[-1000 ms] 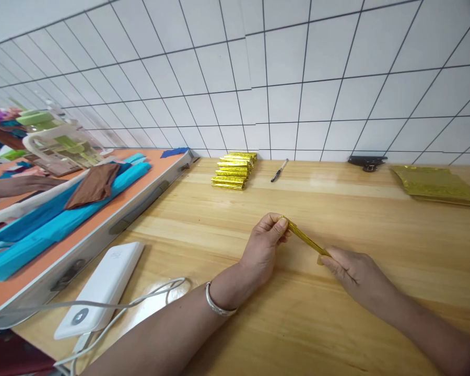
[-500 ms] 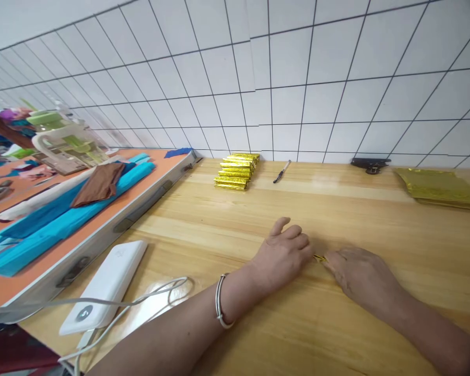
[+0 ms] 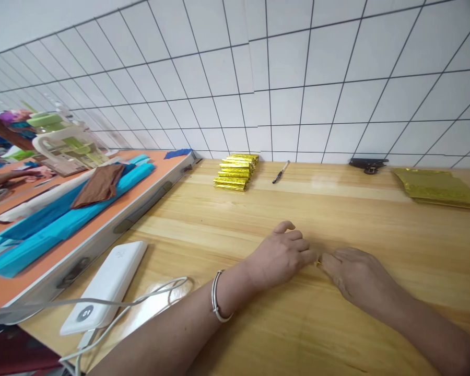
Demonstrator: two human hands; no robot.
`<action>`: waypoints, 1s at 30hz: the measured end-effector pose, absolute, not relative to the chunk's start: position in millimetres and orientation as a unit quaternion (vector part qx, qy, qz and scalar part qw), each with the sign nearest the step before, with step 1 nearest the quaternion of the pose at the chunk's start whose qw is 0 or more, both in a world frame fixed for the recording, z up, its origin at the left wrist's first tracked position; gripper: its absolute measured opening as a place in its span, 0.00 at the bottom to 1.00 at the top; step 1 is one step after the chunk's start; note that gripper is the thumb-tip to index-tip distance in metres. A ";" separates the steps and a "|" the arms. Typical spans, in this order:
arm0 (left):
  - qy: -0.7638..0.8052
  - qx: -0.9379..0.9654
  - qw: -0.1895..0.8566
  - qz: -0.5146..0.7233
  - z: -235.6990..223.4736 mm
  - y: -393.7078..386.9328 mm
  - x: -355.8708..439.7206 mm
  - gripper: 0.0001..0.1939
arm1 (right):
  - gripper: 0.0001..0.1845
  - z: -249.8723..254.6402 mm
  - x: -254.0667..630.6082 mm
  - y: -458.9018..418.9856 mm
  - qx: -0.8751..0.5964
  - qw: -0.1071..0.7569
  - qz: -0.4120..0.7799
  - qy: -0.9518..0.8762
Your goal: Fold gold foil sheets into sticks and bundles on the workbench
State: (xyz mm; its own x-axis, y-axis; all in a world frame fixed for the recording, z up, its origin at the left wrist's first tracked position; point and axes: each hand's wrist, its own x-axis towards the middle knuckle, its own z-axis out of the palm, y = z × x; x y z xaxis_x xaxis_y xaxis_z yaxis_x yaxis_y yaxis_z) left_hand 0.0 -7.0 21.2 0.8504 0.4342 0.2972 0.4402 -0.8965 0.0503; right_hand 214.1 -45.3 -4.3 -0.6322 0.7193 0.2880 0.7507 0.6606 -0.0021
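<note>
Between my hands only a small bit of a folded gold foil strip (image 3: 318,261) shows, low over the wooden table; the rest is hidden by fingers. My right hand (image 3: 358,274) is closed on its right part, back of the hand upward. My left hand (image 3: 280,257), with a silver bangle on the wrist, has curled fingers closed at the strip's left side; its fingertips are hidden. Farther back lies a row of folded gold foil strips (image 3: 235,172). A stack of flat gold foil sheets (image 3: 438,187) rests at the right.
A pen (image 3: 281,172) and a black clip-like object (image 3: 368,165) lie near the tiled wall. At left are a white power bank (image 3: 105,287) with a cable (image 3: 141,303), and an orange-topped table (image 3: 141,193) bearing blue and brown folded material (image 3: 97,185). Another person's arm (image 3: 3,179) reaches in there.
A second ago the strip was stretched visibly between both hands. My left hand has since turned back-up and moved right, close to my right hand, covering most of the strip.
</note>
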 end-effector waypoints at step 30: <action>-0.288 -0.951 -0.021 -0.110 10.9 19.0 -26.2 0.08 | 0.15 -7.8 232.2 -35.5 -0.479 0.074 -0.027 -0.874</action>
